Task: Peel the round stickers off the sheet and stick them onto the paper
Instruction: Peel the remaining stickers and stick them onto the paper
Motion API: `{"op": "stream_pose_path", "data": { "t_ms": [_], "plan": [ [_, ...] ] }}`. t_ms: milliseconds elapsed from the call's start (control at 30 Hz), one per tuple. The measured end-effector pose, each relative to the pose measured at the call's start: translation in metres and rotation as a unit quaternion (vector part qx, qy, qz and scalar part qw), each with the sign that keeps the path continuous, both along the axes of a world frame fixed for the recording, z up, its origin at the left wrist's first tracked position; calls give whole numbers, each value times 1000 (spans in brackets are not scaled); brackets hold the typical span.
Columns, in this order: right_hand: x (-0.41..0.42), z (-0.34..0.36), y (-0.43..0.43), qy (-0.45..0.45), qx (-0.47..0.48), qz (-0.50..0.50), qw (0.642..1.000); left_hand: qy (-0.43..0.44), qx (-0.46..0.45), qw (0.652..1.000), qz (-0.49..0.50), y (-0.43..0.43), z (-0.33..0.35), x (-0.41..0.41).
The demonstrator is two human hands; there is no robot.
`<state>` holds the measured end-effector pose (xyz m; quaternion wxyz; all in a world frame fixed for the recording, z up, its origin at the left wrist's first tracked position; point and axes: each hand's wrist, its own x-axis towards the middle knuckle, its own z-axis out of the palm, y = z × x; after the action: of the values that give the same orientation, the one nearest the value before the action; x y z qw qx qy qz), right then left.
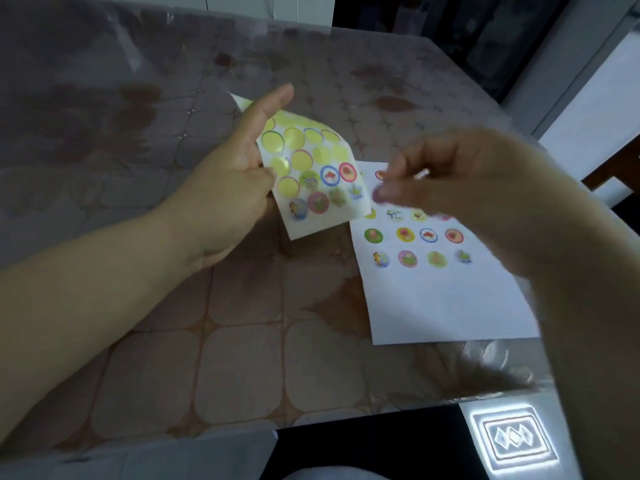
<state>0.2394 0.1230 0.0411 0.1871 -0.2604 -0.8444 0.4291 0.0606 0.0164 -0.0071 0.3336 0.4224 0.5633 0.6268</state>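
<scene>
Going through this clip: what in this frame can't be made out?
The right hand: motion-blurred in the head view; whether its grip holds a sticker cannot be told.
The paper: its upper sticker rows are hidden behind the right hand, so no count.
The sticker sheet: its left edge is covered by the left hand gripping it.
The stickers: their pictures are too small and soft to identify.

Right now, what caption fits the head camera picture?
Left hand grips the sticker sheet; blurred right hand hovers above the paper.
</scene>
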Motion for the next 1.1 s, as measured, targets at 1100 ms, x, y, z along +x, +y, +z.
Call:
{"op": "stream_pose_path", "data": {
  "t_ms": [1100],
  "plan": [
    [8, -25, -17, -65, 180, -65, 979, -55, -3, 997, -51, -2, 4, 5]
  ]
}}
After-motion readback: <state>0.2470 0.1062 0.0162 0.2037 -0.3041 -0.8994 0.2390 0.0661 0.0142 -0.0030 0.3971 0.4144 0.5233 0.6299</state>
